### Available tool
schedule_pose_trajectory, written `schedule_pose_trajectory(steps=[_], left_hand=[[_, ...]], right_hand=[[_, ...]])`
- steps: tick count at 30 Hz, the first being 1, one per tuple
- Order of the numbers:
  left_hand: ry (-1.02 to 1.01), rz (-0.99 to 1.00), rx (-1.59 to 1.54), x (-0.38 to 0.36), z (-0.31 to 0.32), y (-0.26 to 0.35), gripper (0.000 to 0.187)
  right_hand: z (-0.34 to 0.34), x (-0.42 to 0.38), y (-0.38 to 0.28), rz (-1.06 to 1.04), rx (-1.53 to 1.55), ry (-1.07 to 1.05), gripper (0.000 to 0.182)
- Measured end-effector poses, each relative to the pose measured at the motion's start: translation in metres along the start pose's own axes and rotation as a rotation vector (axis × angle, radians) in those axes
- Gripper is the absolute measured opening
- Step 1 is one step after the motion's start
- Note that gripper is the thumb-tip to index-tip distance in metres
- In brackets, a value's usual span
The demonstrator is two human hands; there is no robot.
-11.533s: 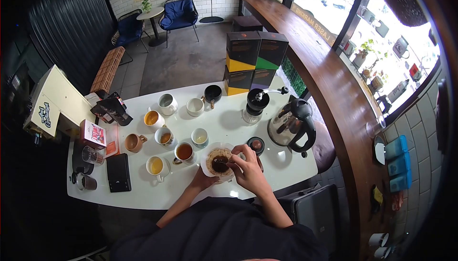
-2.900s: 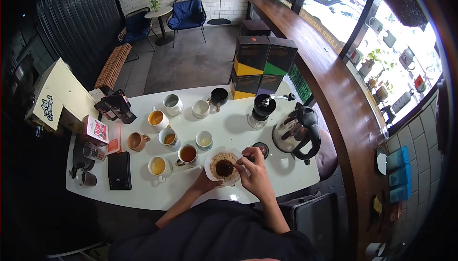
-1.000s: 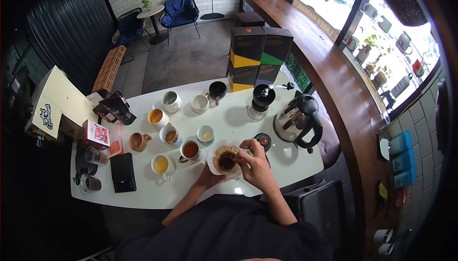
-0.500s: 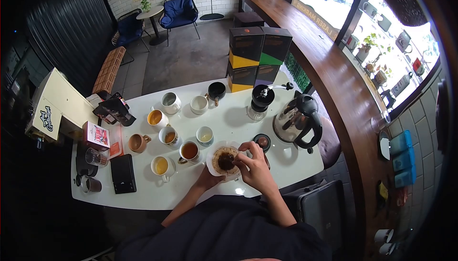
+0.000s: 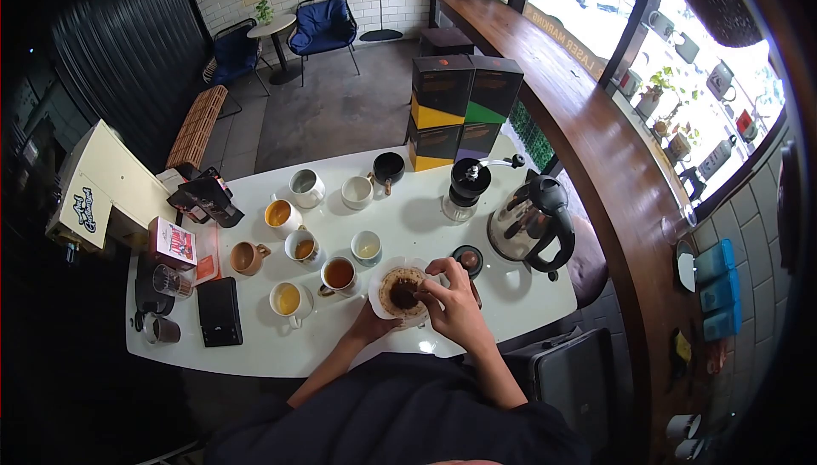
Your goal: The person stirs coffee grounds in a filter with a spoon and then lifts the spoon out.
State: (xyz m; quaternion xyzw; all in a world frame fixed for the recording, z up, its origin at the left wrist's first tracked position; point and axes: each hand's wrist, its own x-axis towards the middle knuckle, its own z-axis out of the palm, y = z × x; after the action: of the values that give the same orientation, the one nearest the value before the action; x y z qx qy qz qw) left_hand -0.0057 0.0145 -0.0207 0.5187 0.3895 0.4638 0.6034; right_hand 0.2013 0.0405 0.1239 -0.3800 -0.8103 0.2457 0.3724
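Note:
A paper coffee filter [image 5: 382,293] with wet brown grounds sits close in front of me, its pale rim flared. My left hand [image 5: 372,325] is closed around the lower left side of the filter and its holder, which is mostly hidden. Over the filter's right edge, my right hand [image 5: 457,308] has its fingers pinched together, the tips above the grounds; whatever is in them is too small to make out. Just left of the filter stand a cup of reddish-brown liquid [image 5: 339,273] and a small pale cup [image 5: 366,247]. Behind my right hand lies a round dark lid-like item [image 5: 466,259].
A steel kettle [image 5: 521,227] stands at right, beside a hand grinder [image 5: 467,186]. Several mugs, including a yellow-filled one [image 5: 288,300], spread leftward. A black scale [image 5: 219,312] lies at left. Stacked boxes [image 5: 442,95] rise behind; a wooden counter [image 5: 587,112] runs along the right.
My right fingertips have shifted slightly over the filter, and the dark patch in the grounds looks a little different. My left hand keeps its hold. The whole view has moved slightly.

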Motion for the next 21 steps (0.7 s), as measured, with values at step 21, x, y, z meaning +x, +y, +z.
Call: schedule_pose_trajectory(steps=[21], left_hand=[[-0.015, 0.028, 0.048, 0.0, 0.0, 0.004, 0.076]], right_hand=[[-0.002, 0.001, -0.003, 0.037, 0.01, -0.025, 0.016]])
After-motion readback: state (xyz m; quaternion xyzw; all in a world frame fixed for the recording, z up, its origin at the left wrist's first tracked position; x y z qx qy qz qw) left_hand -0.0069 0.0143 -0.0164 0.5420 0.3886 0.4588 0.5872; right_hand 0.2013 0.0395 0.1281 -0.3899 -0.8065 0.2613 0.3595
